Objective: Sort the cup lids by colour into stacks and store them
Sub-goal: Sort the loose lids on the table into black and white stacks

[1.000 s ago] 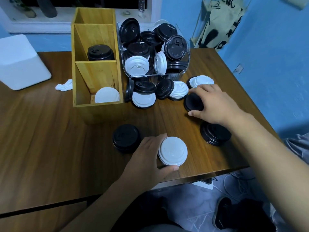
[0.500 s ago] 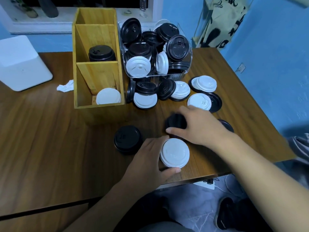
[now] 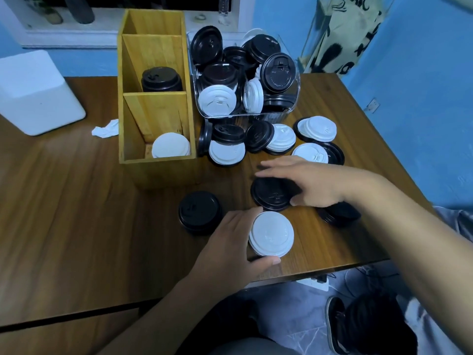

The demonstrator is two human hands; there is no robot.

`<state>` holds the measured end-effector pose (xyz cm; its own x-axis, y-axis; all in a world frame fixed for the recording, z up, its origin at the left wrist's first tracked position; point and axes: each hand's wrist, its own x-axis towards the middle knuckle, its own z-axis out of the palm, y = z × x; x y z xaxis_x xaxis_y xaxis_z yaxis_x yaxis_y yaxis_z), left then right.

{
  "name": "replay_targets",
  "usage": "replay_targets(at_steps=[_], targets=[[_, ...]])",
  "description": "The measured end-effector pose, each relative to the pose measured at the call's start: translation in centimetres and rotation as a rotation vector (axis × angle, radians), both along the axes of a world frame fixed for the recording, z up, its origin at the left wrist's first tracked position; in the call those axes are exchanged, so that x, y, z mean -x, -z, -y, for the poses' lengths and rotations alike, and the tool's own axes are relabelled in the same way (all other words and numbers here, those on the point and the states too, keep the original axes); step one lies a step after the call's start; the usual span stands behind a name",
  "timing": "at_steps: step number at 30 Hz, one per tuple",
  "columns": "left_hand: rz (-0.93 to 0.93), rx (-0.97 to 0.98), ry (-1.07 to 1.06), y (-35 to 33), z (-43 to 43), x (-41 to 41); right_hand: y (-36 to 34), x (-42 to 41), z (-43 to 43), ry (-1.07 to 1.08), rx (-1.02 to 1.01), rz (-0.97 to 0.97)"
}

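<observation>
Most lids (image 3: 226, 152) lie unsorted across the table (image 3: 76, 213) and heaped in the bin (image 3: 243, 114), the box (image 3: 158, 172) holds just two short stacks (black behind, white in front), the left hand (image 3: 227, 242) grips a white stack (image 3: 271, 233) near the table's edge, and the right hand (image 3: 317, 183) grasps one black lid (image 3: 271, 194).

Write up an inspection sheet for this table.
Surface: wooden table, partly covered by lids.
Job's things: organiser holds black stack and white lids; bin heaped with mixed lids; loose lids in front.
Clutter: tissue, white box.
Hands: left hand grips white stack; right hand holds black lid.
Cables: power strip and cords on floor.
Surroundings: blue wall, shoe below table.
</observation>
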<state>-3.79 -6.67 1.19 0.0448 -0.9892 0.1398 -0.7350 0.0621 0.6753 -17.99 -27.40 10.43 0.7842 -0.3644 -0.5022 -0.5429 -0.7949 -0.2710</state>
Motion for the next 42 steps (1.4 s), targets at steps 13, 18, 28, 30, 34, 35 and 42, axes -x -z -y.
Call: replay_targets(at_steps=[13, 18, 28, 30, 34, 35, 42], targets=[[0.005, -0.003, -0.031, 0.7, 0.0, -0.1, -0.9, 2.4, -0.8, 0.451, 0.289, 0.4], [0.0, 0.017, -0.059, 0.8, 0.6, 0.6, -2.7, 8.9, -0.3, 0.766, 0.338, 0.459], [0.03, 0.041, -0.074, 0.3, 4.2, 2.2, 0.9, 10.8, -2.5, 0.697, 0.416, 0.219], [0.038, 0.056, -0.083, 0.4, 4.6, 2.4, 1.6, 10.5, -2.9, 0.665, 0.468, 0.158], [0.041, 0.036, -0.093, 0.3, 4.8, 2.6, 2.8, 10.1, -3.8, 0.639, 0.516, 0.078], [0.042, 0.031, -0.094, 0.3, 4.8, 2.6, 3.2, 10.1, -3.9, 0.639, 0.521, 0.085], [0.056, 0.013, -0.106, 0.3, 4.8, 2.7, 5.7, 10.3, -4.3, 0.584, 0.535, 0.227]])
